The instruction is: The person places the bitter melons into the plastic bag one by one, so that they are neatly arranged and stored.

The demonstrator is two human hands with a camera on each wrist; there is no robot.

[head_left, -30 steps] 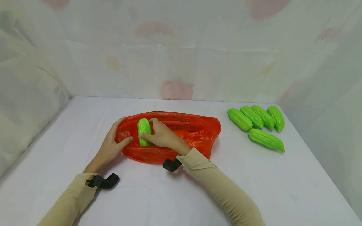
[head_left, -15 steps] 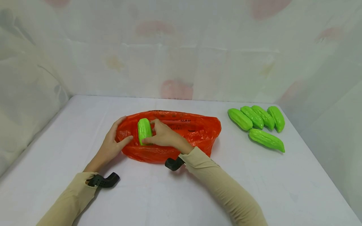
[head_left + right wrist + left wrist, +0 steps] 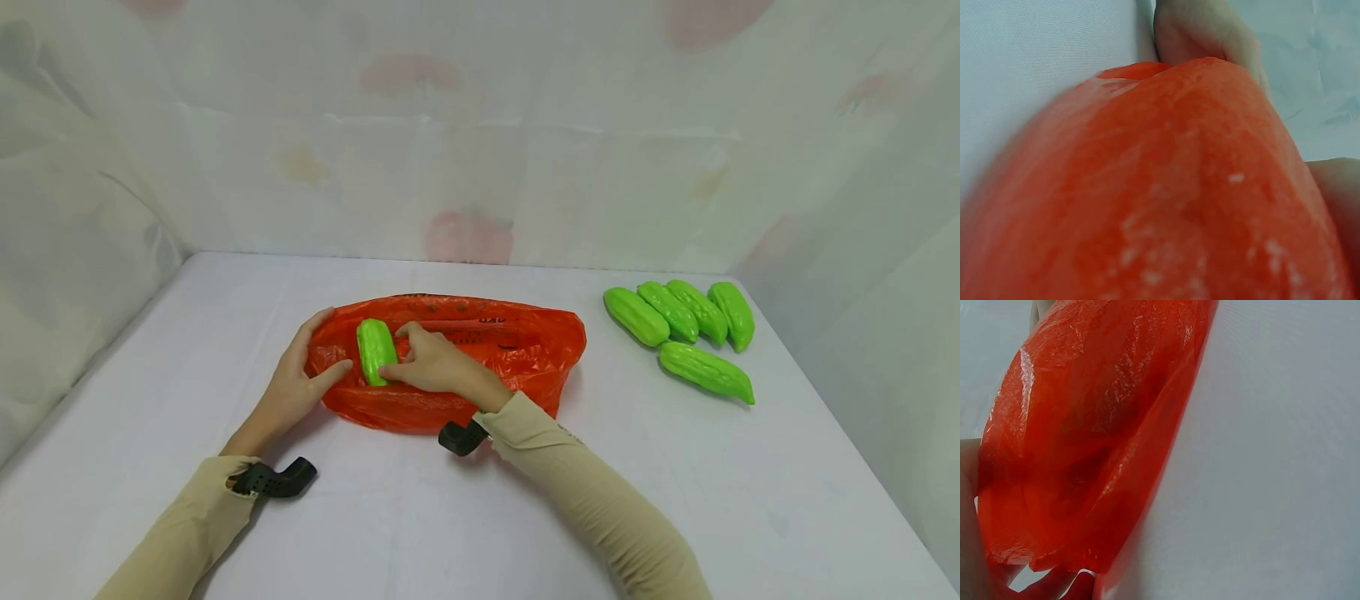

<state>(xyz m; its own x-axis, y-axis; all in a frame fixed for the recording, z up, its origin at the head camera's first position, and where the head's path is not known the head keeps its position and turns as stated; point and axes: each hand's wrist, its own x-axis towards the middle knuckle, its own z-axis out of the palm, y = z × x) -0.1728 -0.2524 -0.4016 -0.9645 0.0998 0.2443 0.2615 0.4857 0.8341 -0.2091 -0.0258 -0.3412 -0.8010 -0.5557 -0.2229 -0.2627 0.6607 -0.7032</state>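
Observation:
A bright green, ridged bitter melon (image 3: 377, 350) lies inside the mouth of a red plastic bag (image 3: 525, 350) at its left end, its top leaning left. My left hand (image 3: 296, 383) curls round the bag's left end, thumb over the opening and fingers at the outer side. In the left wrist view its fingers show below the bag's folded wall. My right hand (image 3: 435, 360) reaches over the near rim into the bag. Its thumb tip overlaps the melon's lower end, while the other fingers stand apart from the melon's right side. The bag wall fills the right wrist view.
Several more green bitter melons (image 3: 633, 317) lie at the back right of the white table (image 3: 420, 517), with one bitter melon (image 3: 707, 372) in front of the row. Pale patterned cloth (image 3: 555, 183) hangs behind and at the sides.
The melon in the bag has shifted slightly left and tilted. My right fingers have loosened from its side and moved a little right. My left hand stays put.

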